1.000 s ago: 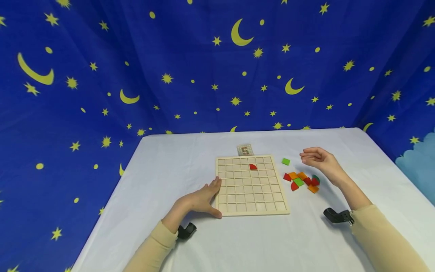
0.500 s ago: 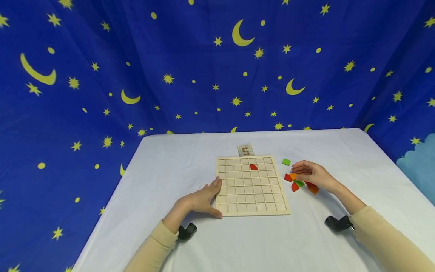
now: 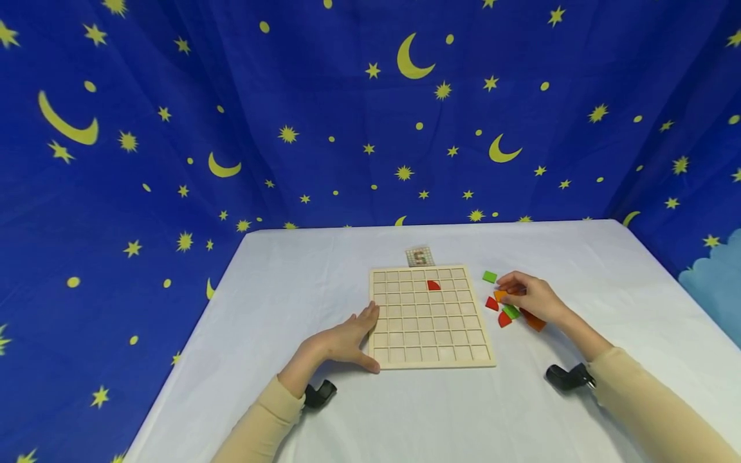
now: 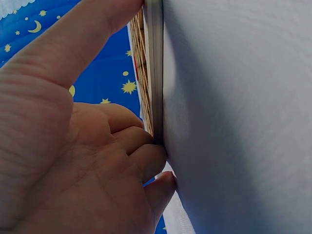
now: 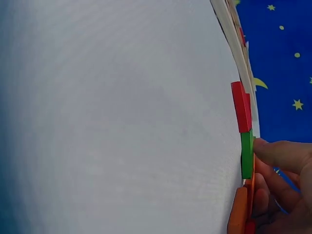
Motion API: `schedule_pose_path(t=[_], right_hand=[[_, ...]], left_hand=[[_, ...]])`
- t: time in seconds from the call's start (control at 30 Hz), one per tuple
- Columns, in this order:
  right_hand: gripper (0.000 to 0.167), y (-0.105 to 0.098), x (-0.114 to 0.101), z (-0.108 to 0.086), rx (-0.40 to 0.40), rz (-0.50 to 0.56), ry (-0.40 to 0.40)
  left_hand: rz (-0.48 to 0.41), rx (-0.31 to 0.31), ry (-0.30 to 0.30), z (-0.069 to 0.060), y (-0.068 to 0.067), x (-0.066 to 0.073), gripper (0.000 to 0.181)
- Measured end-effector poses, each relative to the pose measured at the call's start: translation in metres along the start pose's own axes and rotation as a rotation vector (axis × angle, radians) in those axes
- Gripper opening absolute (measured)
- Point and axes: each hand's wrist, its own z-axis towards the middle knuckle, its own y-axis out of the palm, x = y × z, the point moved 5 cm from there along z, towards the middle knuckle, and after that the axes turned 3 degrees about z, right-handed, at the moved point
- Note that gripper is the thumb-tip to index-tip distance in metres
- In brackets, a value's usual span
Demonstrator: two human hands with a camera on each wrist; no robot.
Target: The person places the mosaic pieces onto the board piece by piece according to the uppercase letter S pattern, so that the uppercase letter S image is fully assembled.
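My left hand (image 3: 347,337) rests spread at the left edge of the wooden grid board (image 3: 431,368), with fingertips and thumb against its frame, also in the left wrist view. One red quarter-round piece (image 3: 433,285) lies in an upper cell. Right of the board, my right hand (image 3: 535,299) is over the coloured pieces, thumb and fingers curled at an orange piece (image 3: 500,296), which they appear to pinch. Beside it lie red pieces (image 3: 504,319) and a green piece (image 3: 511,312); the hand partly hides others. In the right wrist view, the thumb is close to a green piece (image 5: 247,155).
A small patterned card (image 3: 419,256) lies behind the board. A separate green piece (image 3: 489,276) is on the white table (image 3: 324,270) between board and right hand. Black wrist devices (image 3: 320,394) extend below both forearms. A blue starry curtain (image 3: 347,96) hangs behind.
My right hand has come down and left from above the table to the pieces, its fingers closing at an orange one. A red piece now lies slightly apart from it. The left hand has stayed.
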Motion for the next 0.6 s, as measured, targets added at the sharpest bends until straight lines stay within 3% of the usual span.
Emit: schedule_pose_path(t=[0.43, 0.6], right_hand=[[0.029, -0.0003, 0.0027, -0.0023, 0.046, -0.039, -0.054], [0.028, -0.0026, 0.0006, -0.0025, 0.071, -0.027, -0.03]], left_hand=[[0.026, -0.004, -0.023, 0.0009, 0.0009, -0.0013, 0.117], [0.03, -0.003, -0.021, 0.0013, 0.0014, -0.0018, 0.117]])
